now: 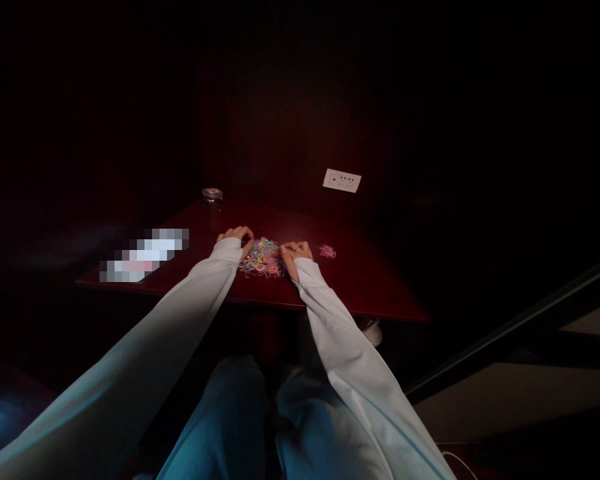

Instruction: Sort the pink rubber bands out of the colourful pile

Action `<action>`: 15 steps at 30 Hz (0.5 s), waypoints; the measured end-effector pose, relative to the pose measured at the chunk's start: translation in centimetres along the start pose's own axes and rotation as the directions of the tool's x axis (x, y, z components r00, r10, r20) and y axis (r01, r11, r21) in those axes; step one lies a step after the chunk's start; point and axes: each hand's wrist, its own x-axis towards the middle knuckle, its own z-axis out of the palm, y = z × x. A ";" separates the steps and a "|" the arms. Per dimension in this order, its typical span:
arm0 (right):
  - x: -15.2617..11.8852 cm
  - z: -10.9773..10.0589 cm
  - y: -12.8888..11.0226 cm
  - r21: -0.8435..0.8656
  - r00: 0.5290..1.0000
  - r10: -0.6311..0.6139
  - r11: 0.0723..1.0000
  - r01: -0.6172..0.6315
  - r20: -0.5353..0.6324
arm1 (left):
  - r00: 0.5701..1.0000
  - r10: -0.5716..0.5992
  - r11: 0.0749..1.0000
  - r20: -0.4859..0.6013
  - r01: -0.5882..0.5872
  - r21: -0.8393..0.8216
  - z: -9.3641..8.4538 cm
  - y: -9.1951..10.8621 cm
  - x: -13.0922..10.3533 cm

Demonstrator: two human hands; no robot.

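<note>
A pile of small multicoloured rings (pixel 263 259), which look like hair ties, lies on the dark red table (pixel 320 293). My left hand (pixel 237 235) rests at the pile's left edge, its fingers curved and apart, with nothing visible in them. At the right edge of the pile is my right hand (pixel 297 252), thumb and fingertips pinched together; whatever they hold, if anything, is too small to make out. A smaller bunch of pink rings (pixel 327 251) lies apart, to the right of my right hand.
A clear jar with a lid (pixel 213 196) stands at the table's back left. A blurred-out bright rectangular item (pixel 147 257) lies at the left. Behind the table, a white socket panel (pixel 342 181) is set in the dark wall.
</note>
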 end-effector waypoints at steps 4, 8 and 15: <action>0.0 0.1 0.1 0.016 1.000 -0.013 1.000 0.013 -0.014 | 0.998 0.062 0.997 -0.008 -0.063 -0.049 0.5 -0.5 0.2; 0.0 -0.1 -0.1 0.021 1.000 0.006 1.000 -0.006 -0.004 | 0.998 0.052 0.995 0.030 -0.049 -0.088 0.9 -0.9 0.6; 0.1 -0.1 -0.2 0.000 1.000 0.019 1.000 -0.019 0.023 | 0.997 0.072 0.993 0.025 -0.069 -0.094 1.5 -1.6 1.1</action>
